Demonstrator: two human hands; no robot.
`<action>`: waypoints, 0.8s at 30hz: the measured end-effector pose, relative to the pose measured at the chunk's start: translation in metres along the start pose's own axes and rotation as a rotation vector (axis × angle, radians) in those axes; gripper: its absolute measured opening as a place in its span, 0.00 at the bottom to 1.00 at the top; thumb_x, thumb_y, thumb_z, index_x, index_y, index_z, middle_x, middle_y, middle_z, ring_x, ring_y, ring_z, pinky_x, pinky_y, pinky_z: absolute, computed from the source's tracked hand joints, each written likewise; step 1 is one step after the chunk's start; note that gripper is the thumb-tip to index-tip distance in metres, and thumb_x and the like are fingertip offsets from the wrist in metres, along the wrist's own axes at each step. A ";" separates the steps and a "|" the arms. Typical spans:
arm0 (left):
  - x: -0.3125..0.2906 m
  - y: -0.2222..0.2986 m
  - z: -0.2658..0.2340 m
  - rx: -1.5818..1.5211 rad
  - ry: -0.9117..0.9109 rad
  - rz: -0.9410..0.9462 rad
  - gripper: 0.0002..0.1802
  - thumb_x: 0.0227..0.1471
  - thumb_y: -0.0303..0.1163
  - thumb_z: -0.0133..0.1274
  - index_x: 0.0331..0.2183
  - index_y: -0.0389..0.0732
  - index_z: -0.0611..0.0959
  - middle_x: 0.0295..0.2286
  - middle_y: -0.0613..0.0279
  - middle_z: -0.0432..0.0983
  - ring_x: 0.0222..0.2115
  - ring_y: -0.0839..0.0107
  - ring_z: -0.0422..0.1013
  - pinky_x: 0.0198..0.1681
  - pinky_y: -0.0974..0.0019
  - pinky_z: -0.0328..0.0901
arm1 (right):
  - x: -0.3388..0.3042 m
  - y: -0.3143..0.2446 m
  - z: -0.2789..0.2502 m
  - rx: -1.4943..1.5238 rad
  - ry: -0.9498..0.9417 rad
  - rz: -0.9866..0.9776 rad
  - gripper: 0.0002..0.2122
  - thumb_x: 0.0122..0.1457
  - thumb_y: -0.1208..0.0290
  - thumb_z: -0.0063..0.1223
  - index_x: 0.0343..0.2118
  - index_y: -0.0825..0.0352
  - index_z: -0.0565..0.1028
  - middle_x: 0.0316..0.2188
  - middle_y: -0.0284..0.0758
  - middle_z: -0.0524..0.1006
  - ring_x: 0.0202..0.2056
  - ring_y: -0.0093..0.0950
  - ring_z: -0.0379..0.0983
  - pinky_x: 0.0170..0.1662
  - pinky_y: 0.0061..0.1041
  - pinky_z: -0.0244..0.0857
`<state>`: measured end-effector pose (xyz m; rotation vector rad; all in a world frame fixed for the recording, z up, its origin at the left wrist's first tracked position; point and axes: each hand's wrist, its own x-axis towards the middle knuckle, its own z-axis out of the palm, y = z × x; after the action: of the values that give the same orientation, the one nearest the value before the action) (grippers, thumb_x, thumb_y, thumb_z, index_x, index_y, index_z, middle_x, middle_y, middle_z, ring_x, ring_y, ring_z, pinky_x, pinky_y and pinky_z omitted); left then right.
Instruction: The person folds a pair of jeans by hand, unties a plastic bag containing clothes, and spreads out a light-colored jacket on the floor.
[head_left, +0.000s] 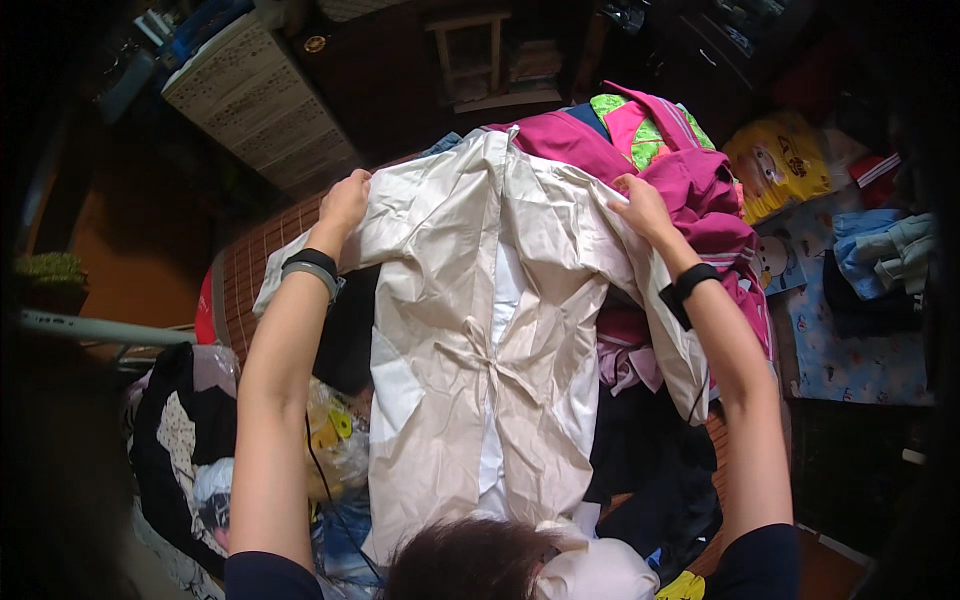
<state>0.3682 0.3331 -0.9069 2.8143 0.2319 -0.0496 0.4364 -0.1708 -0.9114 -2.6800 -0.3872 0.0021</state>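
Note:
A cream long-sleeved coat (440, 290) with a tied bow at the waist lies spread out in front of me, its opening running down the middle. White lining shows inside that opening. At the coat's left shoulder area, my left hand (345, 207) is closed on the fabric. My right hand (645, 208) pinches the cloth near the other shoulder, fingers and thumb together. The right sleeve hangs bent down beside my forearm, while the left one reaches out under my left wrist. Part of the coat's lower end is hidden at the bottom of the view.
Magenta clothing (560, 135) is heaped behind and to the right. A yellow bag (780, 165) and folded blue clothes (875, 245) sit farther right. Dark garments (655, 470) and plastic-wrapped items (335, 440) lie around the coat. A patterned drawer unit (255, 105) stands at the back left.

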 end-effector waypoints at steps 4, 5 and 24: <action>0.023 -0.029 0.053 0.046 0.144 0.054 0.23 0.61 0.41 0.47 0.54 0.43 0.73 0.54 0.53 0.70 0.53 0.55 0.67 0.58 0.53 0.60 | 0.016 -0.020 0.064 0.017 0.065 0.410 0.30 0.51 0.48 0.63 0.47 0.70 0.72 0.43 0.51 0.78 0.48 0.46 0.74 0.50 0.39 0.67; 0.025 -0.027 0.059 0.118 0.181 0.032 0.24 0.59 0.42 0.50 0.54 0.43 0.73 0.53 0.54 0.70 0.53 0.56 0.68 0.57 0.53 0.60 | 0.016 -0.030 0.065 -0.067 0.049 0.435 0.31 0.50 0.45 0.63 0.45 0.70 0.72 0.42 0.50 0.78 0.47 0.47 0.75 0.48 0.40 0.67; 0.155 0.043 -0.013 0.014 0.548 -0.111 0.17 0.57 0.51 0.51 0.44 0.56 0.83 0.40 0.61 0.81 0.45 0.60 0.74 0.53 0.50 0.61 | 0.165 0.015 -0.048 -0.344 0.521 0.268 0.20 0.60 0.45 0.47 0.40 0.56 0.81 0.36 0.40 0.82 0.40 0.44 0.78 0.42 0.42 0.71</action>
<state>0.5279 0.3211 -0.8904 2.7641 0.5090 0.7006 0.6025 -0.1592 -0.8642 -2.8978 0.1499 -0.7241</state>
